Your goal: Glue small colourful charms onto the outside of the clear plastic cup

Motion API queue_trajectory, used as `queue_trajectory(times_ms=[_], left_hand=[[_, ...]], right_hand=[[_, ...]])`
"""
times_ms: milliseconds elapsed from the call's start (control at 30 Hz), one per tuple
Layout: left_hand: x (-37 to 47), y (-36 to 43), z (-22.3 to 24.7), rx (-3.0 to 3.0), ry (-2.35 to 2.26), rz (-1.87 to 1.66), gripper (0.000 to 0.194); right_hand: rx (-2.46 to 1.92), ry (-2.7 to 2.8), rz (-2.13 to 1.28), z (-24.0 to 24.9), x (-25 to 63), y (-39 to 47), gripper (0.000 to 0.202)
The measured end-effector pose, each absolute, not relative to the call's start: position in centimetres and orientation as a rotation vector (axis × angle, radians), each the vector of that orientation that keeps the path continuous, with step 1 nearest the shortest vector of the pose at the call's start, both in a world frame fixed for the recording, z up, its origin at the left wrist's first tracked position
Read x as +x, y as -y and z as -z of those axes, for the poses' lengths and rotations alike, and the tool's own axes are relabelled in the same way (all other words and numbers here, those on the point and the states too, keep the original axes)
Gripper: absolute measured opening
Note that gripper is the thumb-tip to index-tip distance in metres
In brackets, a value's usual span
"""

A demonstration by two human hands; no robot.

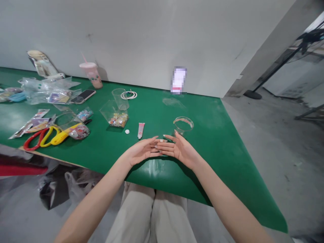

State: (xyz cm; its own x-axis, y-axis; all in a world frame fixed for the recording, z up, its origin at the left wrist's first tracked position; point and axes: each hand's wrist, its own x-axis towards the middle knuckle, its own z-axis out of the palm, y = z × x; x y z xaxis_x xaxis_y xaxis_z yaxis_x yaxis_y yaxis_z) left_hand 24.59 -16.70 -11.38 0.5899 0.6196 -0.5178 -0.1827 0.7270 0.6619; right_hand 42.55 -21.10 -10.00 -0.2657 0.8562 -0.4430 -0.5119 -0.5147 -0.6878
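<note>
My left hand (144, 149) and my right hand (180, 148) rest over the near part of the green table, palms toward me. Their fingers are stretched out, and the fingertips overlap in the middle. Neither hand holds anything. A ring-like band shows on a finger between them. Just beyond my right hand stands a clear round cup (191, 125), its lower part hidden by the fingers. Past my left hand lies a small pink-and-white tube (141, 130), with a round white cap (127, 132) beside it.
A clear container of small colourful pieces (118, 120) stands left, near a clear cup (121, 101) and a white coil (132, 95). Scissors with a red handle (35, 140), plastic packets, a phone (83, 97) and a pink drink cup (91, 75) lie or stand farther left. A pixelated screen (179, 81) leans on the wall.
</note>
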Motion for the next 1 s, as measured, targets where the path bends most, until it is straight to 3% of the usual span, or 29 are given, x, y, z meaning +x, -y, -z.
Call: queue_trajectory(times_ms=[300,767,933,1000], left_hand=[[24.4,15.9,11.7,0.518,-0.673,-0.434,0.046],[24.2,15.6,11.4,0.508,-0.71,-0.535,0.055],[24.2,15.5,11.3,0.501,-0.706,-0.535,0.056],[24.2,15.5,11.3,0.494,-0.693,-0.524,0.056]], right_hand=[[-1.064,0.565,-1.899,10.3,42.8,21.0,0.043],[-1.289,1.199,-1.618,10.1,43.4,21.8,0.049],[-1.111,1.554,-1.736,7.7,46.7,23.2,0.054],[-1.002,1.656,-1.773,6.6,48.5,23.7,0.046]])
